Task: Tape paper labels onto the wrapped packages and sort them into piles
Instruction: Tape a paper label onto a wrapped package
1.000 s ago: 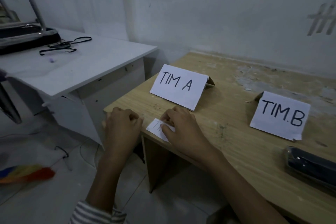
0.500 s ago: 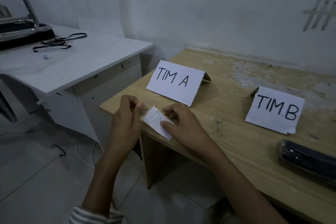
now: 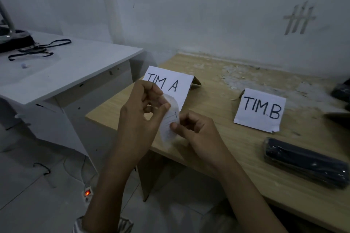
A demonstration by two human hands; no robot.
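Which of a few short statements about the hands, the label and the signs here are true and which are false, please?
1. The left hand and the right hand both pinch the paper label. True.
2. The paper label lies flat on the wooden table. False: it is held up off the table, curved.
3. The TIM B sign stands left of the TIM A sign. False: it stands to its right.
4. A dark wrapped package lies on the wooden table, nearer the person than the TIM B sign. True.
5. The paper label is taped to the wrapped package. False: it is in the hands, apart from the package.
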